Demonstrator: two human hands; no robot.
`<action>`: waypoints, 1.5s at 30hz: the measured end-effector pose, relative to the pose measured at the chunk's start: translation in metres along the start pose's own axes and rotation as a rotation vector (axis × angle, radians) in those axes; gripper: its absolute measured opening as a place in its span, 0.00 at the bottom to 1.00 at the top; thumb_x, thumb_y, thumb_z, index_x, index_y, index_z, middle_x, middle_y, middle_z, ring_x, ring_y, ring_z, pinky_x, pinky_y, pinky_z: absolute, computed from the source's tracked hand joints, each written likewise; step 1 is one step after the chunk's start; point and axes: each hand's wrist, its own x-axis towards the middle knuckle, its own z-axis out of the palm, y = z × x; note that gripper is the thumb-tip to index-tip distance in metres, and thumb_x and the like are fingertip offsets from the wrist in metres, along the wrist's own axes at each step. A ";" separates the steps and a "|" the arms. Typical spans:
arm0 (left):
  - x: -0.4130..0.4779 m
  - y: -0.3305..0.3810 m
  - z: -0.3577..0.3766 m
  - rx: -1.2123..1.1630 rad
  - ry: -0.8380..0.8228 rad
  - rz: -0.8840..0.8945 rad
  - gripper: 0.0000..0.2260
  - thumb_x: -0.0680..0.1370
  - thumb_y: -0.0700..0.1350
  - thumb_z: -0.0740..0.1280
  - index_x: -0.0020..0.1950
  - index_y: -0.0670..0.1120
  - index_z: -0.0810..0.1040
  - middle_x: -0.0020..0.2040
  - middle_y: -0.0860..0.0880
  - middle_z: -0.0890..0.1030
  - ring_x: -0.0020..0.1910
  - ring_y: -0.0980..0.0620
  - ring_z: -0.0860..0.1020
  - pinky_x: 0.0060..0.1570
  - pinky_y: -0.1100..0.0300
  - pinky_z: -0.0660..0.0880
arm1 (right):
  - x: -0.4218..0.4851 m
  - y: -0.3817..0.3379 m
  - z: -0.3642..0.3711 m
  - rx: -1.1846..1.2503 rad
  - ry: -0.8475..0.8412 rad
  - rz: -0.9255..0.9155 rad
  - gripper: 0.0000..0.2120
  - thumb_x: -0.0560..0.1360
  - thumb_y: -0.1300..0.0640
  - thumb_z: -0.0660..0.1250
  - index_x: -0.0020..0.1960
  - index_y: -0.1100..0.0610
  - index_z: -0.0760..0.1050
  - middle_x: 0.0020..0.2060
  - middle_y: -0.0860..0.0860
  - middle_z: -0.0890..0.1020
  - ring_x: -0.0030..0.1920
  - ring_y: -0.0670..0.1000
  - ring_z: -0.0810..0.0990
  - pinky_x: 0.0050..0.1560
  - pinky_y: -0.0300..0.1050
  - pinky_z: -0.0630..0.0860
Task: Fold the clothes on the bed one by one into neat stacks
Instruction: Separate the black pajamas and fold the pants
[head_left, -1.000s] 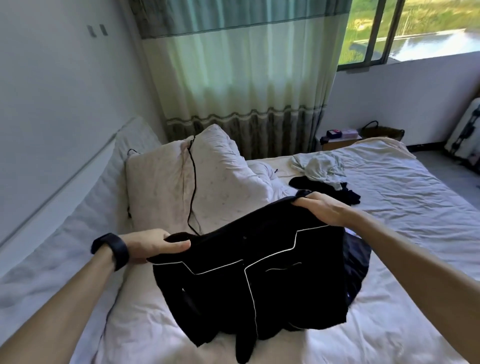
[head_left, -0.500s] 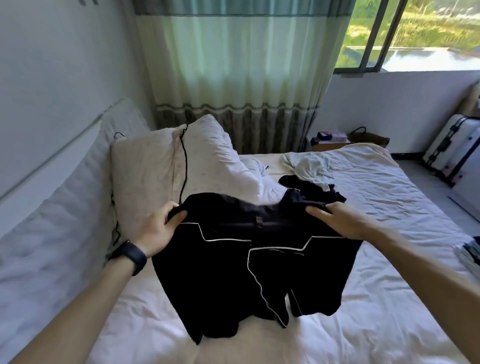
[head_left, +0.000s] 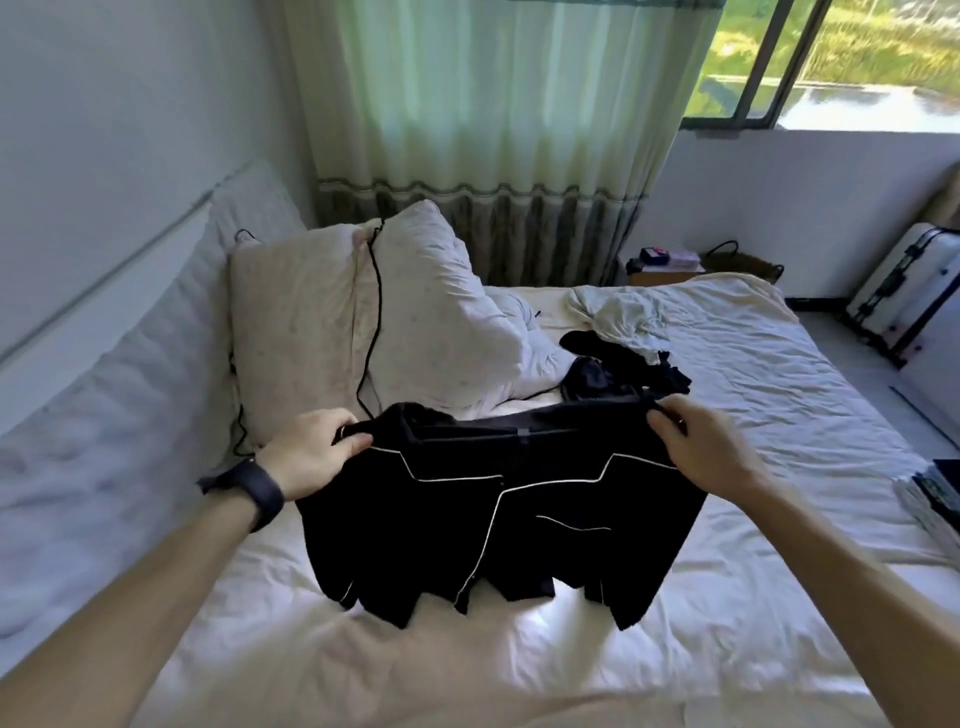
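A black pajama shirt (head_left: 498, 519) with white piping hangs stretched between my hands above the white bed sheet (head_left: 571, 665). My left hand (head_left: 311, 452) grips its left shoulder, a dark watch on that wrist. My right hand (head_left: 701, 452) grips its right shoulder. The shirt's front faces me and its hem touches the sheet. Behind it lie a crumpled pale garment (head_left: 618, 317) and more dark clothes (head_left: 613, 374).
Two pillows (head_left: 363, 322) lean at the head of the bed with a black cable (head_left: 374, 312) over them. A nightstand (head_left: 665, 265) and a basket (head_left: 743, 260) stand by the curtain. A white suitcase (head_left: 904, 291) stands at the right; folded items (head_left: 935, 499) lie at the bed's right edge.
My hands have moved apart and lowered, pulling the shirt out flat and wide. Its hem now reaches the sheet.
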 end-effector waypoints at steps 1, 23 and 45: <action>-0.004 0.010 -0.006 -0.036 0.157 0.019 0.07 0.81 0.47 0.68 0.50 0.43 0.79 0.43 0.47 0.77 0.47 0.42 0.79 0.42 0.57 0.64 | -0.001 -0.011 -0.008 -0.004 0.106 -0.049 0.07 0.84 0.58 0.62 0.54 0.60 0.78 0.41 0.53 0.78 0.40 0.53 0.74 0.37 0.43 0.65; -0.157 0.082 -0.037 0.011 0.714 -0.019 0.13 0.81 0.58 0.58 0.48 0.50 0.73 0.35 0.48 0.78 0.42 0.37 0.81 0.38 0.52 0.67 | -0.091 -0.020 -0.082 -0.118 0.758 -0.474 0.11 0.83 0.51 0.59 0.51 0.57 0.76 0.34 0.52 0.81 0.28 0.58 0.78 0.29 0.40 0.61; 0.018 -0.047 0.023 0.105 0.361 -0.007 0.21 0.78 0.65 0.63 0.48 0.47 0.79 0.36 0.45 0.81 0.38 0.39 0.81 0.32 0.53 0.69 | 0.081 0.013 0.067 -0.410 0.448 -0.410 0.18 0.84 0.43 0.53 0.57 0.51 0.77 0.36 0.51 0.78 0.29 0.59 0.79 0.26 0.42 0.66</action>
